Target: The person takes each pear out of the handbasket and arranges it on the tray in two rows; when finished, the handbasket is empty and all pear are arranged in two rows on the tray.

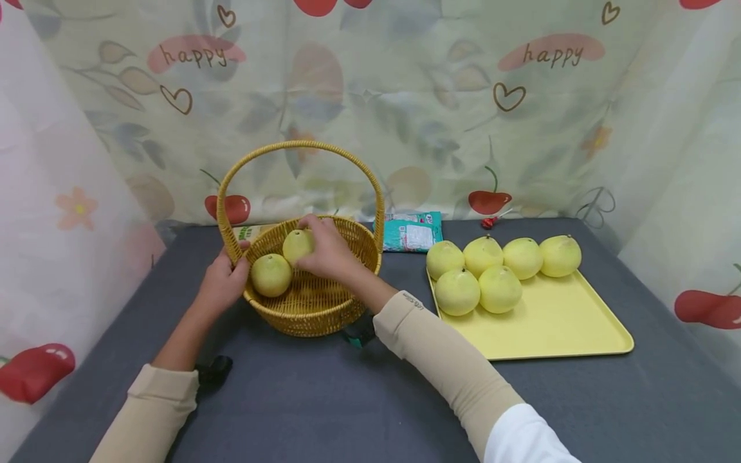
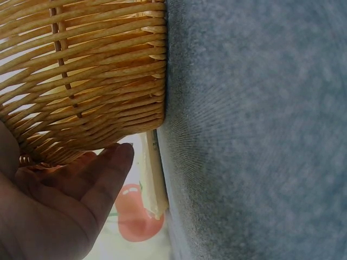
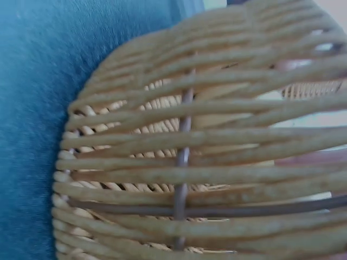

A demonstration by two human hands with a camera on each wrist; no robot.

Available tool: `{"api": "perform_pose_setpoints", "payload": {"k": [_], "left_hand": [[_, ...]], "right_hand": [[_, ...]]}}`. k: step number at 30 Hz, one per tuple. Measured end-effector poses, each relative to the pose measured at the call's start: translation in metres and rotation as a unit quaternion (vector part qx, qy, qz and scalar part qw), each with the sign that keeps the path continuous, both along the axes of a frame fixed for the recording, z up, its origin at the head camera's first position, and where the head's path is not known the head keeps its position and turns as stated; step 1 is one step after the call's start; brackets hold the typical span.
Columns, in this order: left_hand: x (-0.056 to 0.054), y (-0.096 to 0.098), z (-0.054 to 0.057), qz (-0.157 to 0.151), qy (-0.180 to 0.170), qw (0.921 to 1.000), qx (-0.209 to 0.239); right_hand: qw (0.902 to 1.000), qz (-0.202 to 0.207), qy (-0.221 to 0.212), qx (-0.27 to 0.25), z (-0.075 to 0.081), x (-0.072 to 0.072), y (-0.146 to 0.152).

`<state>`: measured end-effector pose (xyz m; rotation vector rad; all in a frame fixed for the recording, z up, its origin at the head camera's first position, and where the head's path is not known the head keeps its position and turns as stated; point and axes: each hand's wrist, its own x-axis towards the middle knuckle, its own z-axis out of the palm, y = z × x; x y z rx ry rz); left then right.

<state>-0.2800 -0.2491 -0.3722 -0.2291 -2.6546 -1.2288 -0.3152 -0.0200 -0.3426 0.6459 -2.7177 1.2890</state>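
A woven wicker basket with a tall arched handle stands on the left part of the table. My left hand holds its left side near the foot of the handle; in the left wrist view the fingers lie along the outside of the weave. My right hand reaches inside the basket and grips a round yellow-green fruit. Beside it in the basket sits another round yellow-green fruit. The basket wall fills most of the right wrist view and hides most of the right hand there.
On the right, a yellow tray bears several more round yellow-green fruits at its back and left. Behind the basket lie a teal packet and a partly hidden packet. A red-wrapped lollipop rests near the back curtain.
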Motion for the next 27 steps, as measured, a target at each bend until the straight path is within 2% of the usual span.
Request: {"api": "perform_pose_setpoints", "payload": {"k": [21, 27], "left_hand": [[0.001, 0.002, 0.001, -0.006, -0.003, 1.0000, 0.002], [0.001, 0.002, 0.000, -0.002, -0.003, 1.0000, 0.004]], "right_hand": [[0.9975, 0.047, 0.039, -0.034, 0.020, 0.037, 0.042], [0.9943, 0.064, 0.057, -0.064, 0.026, 0.050, 0.059]]}}
